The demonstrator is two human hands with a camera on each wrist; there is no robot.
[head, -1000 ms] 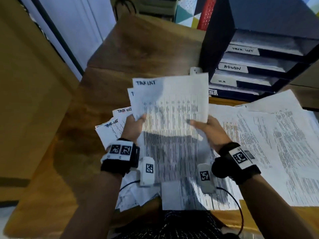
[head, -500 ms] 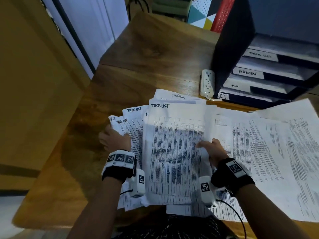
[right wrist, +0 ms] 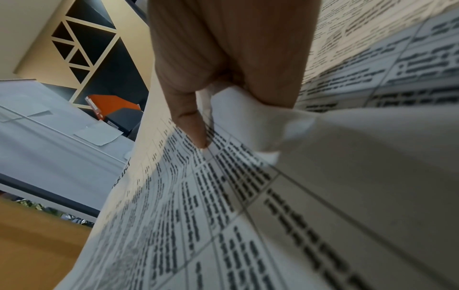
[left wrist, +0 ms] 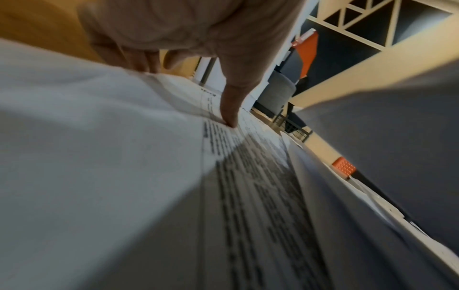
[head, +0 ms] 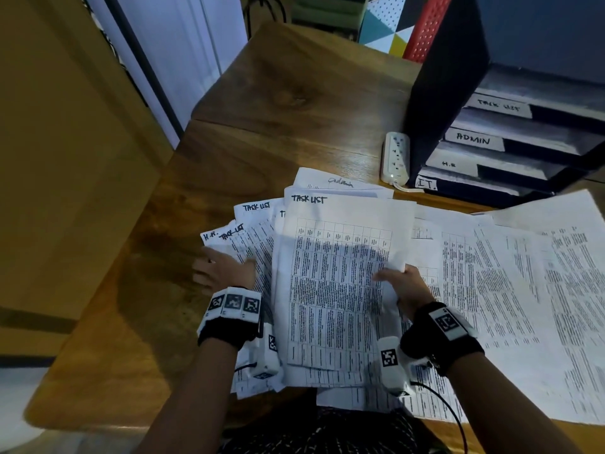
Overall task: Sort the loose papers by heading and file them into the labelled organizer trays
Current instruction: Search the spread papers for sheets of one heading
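Four labelled dark organizer trays (head: 510,149) lie ahead-right of your right hand (head: 407,286) — fingers pinching the white printed "TASK LIST" sheet (head: 337,290) — left hand (head: 222,271) spread flat.

**An office desk**

A wooden surface (head: 294,103) carries printed sheets (head: 337,290) headed "TASK LIST", a dark organizer (head: 442,109) with trays labelled TASK LIST, ADMIN, H.R and I.T., and a white power strip (head: 396,158) just beside it.

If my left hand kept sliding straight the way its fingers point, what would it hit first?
Probably nothing soon: the left hand points up-left past the H.R. sheet corner, then over bare desk. Depth is unclear.
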